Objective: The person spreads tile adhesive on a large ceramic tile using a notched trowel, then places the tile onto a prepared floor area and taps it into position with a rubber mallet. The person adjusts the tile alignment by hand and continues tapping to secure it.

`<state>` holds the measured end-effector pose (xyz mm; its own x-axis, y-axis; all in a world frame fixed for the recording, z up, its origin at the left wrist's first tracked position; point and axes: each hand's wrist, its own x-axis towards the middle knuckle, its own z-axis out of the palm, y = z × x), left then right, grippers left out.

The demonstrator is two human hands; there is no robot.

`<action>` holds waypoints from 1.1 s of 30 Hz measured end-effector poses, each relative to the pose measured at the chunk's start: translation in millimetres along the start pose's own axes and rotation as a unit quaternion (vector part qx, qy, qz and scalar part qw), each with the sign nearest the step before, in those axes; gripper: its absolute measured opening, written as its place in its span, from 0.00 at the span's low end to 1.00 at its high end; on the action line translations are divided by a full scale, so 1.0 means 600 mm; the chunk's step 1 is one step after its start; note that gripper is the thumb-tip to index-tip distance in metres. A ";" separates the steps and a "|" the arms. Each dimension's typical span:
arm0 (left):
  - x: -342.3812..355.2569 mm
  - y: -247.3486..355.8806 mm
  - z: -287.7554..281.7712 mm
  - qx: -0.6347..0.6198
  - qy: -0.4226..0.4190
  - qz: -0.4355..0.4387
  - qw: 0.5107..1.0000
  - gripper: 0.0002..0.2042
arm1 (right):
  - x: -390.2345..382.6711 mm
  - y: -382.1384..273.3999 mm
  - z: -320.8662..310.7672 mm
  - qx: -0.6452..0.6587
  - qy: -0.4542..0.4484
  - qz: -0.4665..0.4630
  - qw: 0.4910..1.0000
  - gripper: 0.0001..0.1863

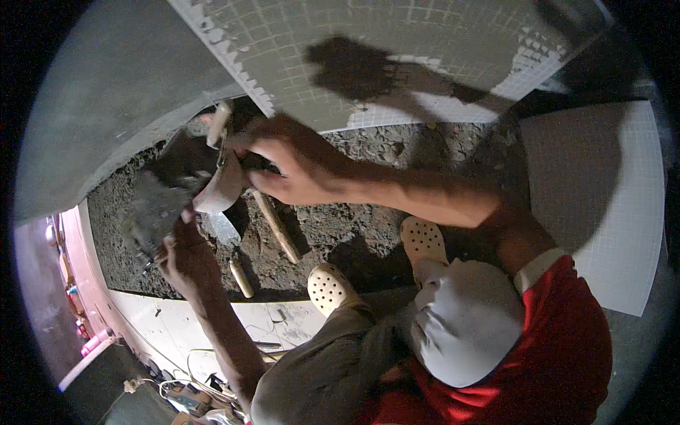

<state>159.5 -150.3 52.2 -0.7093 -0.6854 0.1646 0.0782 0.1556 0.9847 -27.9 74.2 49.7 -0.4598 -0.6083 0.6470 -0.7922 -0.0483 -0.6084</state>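
My left hand (188,265) is closed at the lower edge of a smeared dark grey mass (166,202), whose kind I cannot make out. Against that mass lies a curved, pale pinkish-grey piece (221,190). My right hand (287,159) reaches across from the right, its fingers bent and closed beside the curved piece; motion blurs what they grip. A short wooden handle (220,122) sticks up just beyond those fingertips. Below, on the dark soil, rests a putty knife with a metal blade (225,228) and a pale handle (241,278). A wooden stick-like handle (278,228) lies to its right.
A panel of small tiles (418,18), partly smeared grey, slopes across the top. Another white tile sheet (595,177) stands at right. My perforated clogs (329,289) rest at the soil's near edge. Cords and tools (195,397) crowd the lower left; a grey wall (113,92) rises at left.
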 end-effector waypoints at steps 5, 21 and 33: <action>-0.016 0.030 0.119 0.330 -0.360 0.095 0.867 0.14 | -0.157 -0.031 -0.101 0.426 -0.087 0.399 0.807 0.30; -0.204 -0.318 0.557 -0.161 -0.372 -0.122 0.906 0.12 | -0.539 0.243 -0.169 -0.013 -0.020 0.485 0.874 0.12; -0.155 -0.226 0.627 -0.198 -0.235 -0.290 0.906 0.10 | -0.434 0.306 -0.206 0.141 0.212 0.470 0.845 0.13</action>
<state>-48.7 159.9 -118.0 -0.9244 -0.1766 -0.3381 -0.2243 -0.4651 0.8564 -102.8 321.8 -173.7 -0.9828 -0.1465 -0.1127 0.1025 0.0753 -0.9919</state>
